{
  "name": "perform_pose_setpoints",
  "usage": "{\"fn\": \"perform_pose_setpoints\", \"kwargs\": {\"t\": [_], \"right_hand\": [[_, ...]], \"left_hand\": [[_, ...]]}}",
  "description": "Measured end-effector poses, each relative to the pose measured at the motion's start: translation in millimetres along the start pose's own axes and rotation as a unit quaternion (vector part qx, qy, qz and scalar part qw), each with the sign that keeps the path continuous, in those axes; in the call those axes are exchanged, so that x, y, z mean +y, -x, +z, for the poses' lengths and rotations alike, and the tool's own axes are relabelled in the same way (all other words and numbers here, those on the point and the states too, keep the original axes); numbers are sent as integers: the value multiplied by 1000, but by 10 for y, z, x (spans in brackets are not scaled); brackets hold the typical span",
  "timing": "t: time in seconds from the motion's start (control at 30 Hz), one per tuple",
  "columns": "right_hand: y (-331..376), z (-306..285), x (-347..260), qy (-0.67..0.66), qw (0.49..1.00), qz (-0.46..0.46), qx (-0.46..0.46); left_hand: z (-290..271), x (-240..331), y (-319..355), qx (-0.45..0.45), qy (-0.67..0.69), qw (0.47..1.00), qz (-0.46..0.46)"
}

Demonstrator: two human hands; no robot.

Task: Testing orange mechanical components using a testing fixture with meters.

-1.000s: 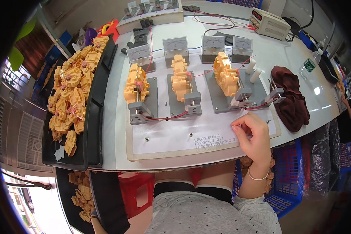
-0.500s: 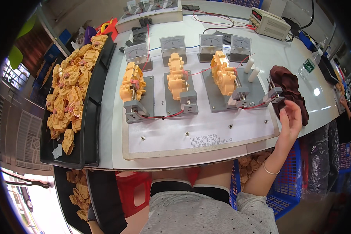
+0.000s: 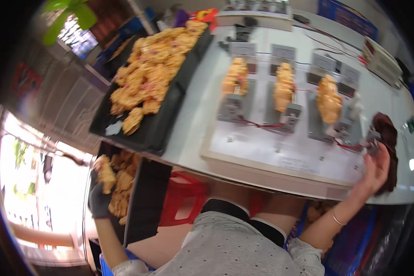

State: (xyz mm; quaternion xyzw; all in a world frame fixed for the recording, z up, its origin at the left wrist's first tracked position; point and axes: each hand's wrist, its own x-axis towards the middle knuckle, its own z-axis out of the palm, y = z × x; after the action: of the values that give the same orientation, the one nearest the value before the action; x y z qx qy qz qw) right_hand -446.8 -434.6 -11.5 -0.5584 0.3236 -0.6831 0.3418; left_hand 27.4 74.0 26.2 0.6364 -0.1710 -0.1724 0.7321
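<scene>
As the wearer's view swings left, the gloved left hand [image 3: 99, 202] comes clear of the wall that nearly hid it half a second ago. In this head view it now shows above the lower bin [image 3: 147, 202], its fingers apparently closed around a yellow housing [image 3: 106, 175], which stands up from the grip; the blur hides exactly where they press. More housings [image 3: 120, 195] lie just beside it in that bin.

Over on the right, the bare right hand [image 3: 377, 169] has risen to the small grey clamp [image 3: 373, 138], beside the maroon cloth [image 3: 385, 129]. Its fingers are bent, and I can't tell whether they pinch the clamp or merely brush it. Three mounted housings [image 3: 284, 87] sit on their grey stands, much as before, on the white board [image 3: 257, 162].

To my mind, the change means one loose piece is now in hand, while none of the mounted three has yet come off.
</scene>
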Motion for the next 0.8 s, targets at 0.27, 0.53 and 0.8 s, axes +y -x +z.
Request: {"fn": "perform_pose_setpoints", "kwargs": {"t": [0.27,0.53,0.8], "right_hand": [[-76,-154,83,-11,996,9,-90],[27,117,-221,-39,989,40,-134],[-25,93,-224,9,990,-21,-139]], "left_hand": [[2279,697,107,-324,-165,931,-40],[3753,912,-90,-400,61,898,172],[6390,743,-819,-618,-355,337,615]]}}
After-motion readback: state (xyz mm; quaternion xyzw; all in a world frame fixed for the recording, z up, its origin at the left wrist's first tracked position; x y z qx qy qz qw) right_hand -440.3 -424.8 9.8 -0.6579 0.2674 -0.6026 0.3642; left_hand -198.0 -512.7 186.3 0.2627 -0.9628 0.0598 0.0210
